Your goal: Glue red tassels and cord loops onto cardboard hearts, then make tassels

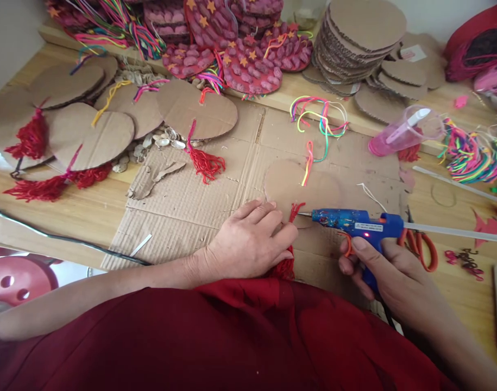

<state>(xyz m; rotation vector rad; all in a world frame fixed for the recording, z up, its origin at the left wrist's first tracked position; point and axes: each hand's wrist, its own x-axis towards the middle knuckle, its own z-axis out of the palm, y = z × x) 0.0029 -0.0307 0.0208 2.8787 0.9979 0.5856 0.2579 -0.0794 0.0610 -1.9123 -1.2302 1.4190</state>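
Right grip is wrapped firmly around the handle of the blue glue gun; left grip is curled, red tassel held down under its fingers. Gun's long axis is laid 3-to-9 o'clock, nozzle pointed at 9, tip set right at the tassel's cord end; actual contact can't be told. Tassel is placed at 3 o'clock from the left grip, clearly the nearer hand; its axis is run roughly 6 to 12, cord end laid by the lower edge of the cardboard oval. Tassel is seen as bright red, narrow up top, shaggy below, partly hidden by fingers. Gun's barrel is smeared, small red light lit.
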